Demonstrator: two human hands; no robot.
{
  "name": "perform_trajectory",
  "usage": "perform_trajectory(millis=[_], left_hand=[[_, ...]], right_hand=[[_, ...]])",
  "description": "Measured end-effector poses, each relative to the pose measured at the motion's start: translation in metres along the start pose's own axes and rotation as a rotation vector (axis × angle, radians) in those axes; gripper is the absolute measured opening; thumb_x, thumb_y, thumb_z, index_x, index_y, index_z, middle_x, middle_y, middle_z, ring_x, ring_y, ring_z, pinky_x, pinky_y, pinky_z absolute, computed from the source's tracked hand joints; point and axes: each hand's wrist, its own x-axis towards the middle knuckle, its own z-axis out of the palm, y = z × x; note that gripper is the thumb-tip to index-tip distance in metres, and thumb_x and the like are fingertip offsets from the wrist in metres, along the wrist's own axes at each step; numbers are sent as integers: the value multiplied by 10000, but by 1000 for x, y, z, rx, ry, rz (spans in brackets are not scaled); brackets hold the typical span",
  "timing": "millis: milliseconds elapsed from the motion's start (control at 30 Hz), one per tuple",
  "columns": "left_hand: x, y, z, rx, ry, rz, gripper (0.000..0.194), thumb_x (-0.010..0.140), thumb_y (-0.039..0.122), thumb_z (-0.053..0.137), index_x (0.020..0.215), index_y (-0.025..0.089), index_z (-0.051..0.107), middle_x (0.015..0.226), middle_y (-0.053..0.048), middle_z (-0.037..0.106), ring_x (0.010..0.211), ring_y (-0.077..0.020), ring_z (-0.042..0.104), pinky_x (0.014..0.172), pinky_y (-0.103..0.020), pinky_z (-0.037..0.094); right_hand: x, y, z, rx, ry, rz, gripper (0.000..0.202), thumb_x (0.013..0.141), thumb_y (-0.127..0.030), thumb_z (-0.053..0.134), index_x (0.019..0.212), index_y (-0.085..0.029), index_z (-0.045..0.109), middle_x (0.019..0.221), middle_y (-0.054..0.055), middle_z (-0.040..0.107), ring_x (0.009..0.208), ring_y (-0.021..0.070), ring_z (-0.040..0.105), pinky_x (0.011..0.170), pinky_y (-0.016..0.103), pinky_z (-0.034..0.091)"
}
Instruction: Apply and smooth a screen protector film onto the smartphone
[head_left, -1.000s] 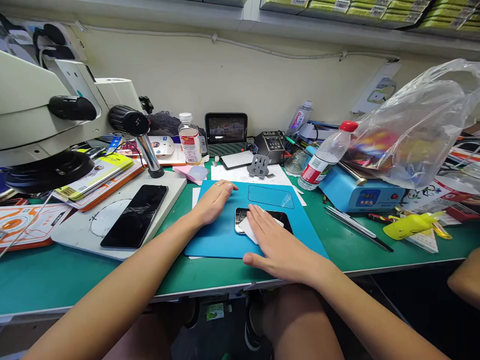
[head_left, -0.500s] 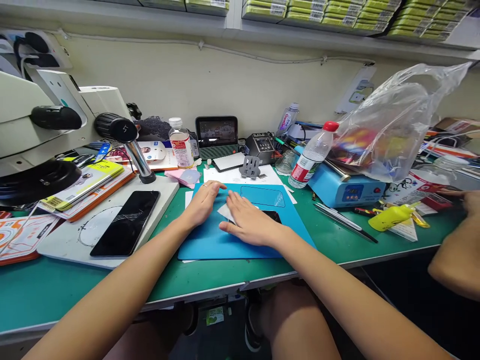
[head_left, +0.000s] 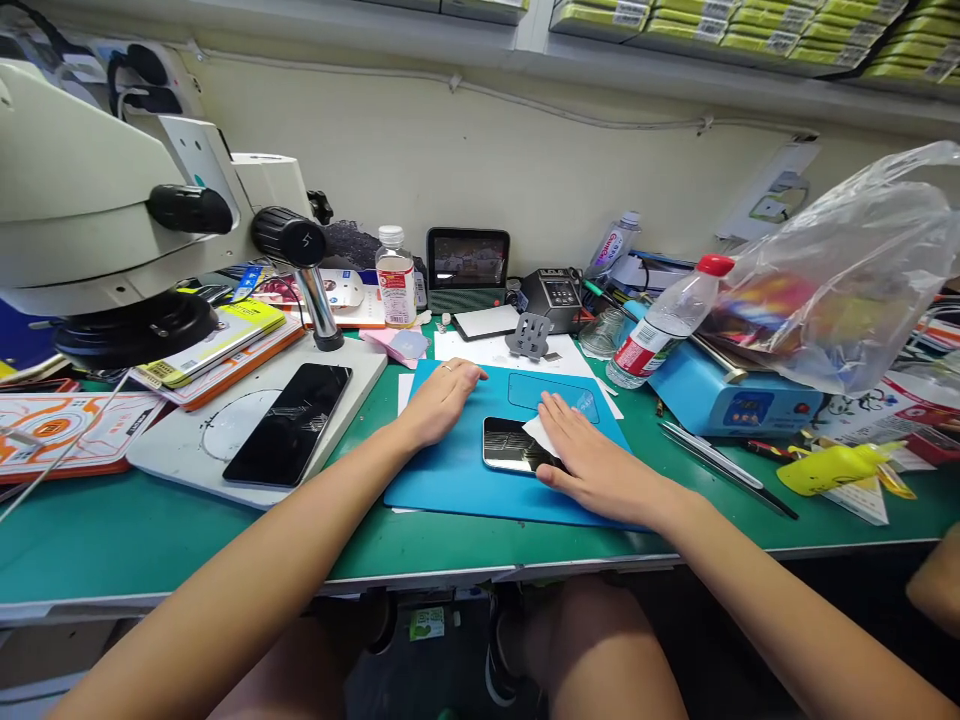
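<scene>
A phone (head_left: 504, 444) with a dark, glossy screen lies flat on a blue mat (head_left: 450, 489). Over its right part, my right hand (head_left: 592, 455) presses a white wipe (head_left: 538, 434), fingers stretched out flat across it. That hand covers the phone's right end. My left hand (head_left: 442, 402) rests on the mat up and left of the phone, a ring on one finger. It holds nothing, and its fingers are loosely bent, apart from the phone.
Another dark phone (head_left: 289, 424) lies on the microscope base (head_left: 172, 440) at left. Beyond the mat stand a small screen (head_left: 468, 258) and a grey stand (head_left: 529, 336). To the right are a red-capped bottle (head_left: 664, 325), tweezers (head_left: 727, 468) and a yellow bottle (head_left: 829, 468). Another person's arm (head_left: 934, 575) shows at right.
My right hand has slid right along the phone with the wipe, uncovering the phone's left part. The view has shifted left, and the other person's hand has mostly left the frame.
</scene>
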Motion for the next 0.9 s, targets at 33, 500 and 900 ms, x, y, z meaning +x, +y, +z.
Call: perform_trajectory(millis=[33,500,900], left_hand=[[0,0,0,-1,-3,4,561,1061,517,201,1056,214,674,1149,-83,649,1112,-244,590,1048,-430,445],[1,-2,2,-48,38,-16,617,1046,578,185,1085,184,660,1152,-109,652,1103,-253,592,1050,-441,446],[-3,-2,1,-47,-24,-39,617,1046,585,181,1107,195,654,1176,-101,626,1071,-253,569,1016,-444,438]], right_hand=[[4,-4,-2,1,-14,13,1039,926,-790,268,1616,-23,142,1693,188,19,1572,322,4,1279,522,103],[34,-84,6,91,13,-196,1121,895,-824,297,1599,35,138,1678,239,3,1567,351,-28,1285,516,87],[-38,-28,14,-2,9,-73,1099,861,-832,373,1627,-81,130,1697,154,-5,1573,333,0,1276,544,126]])
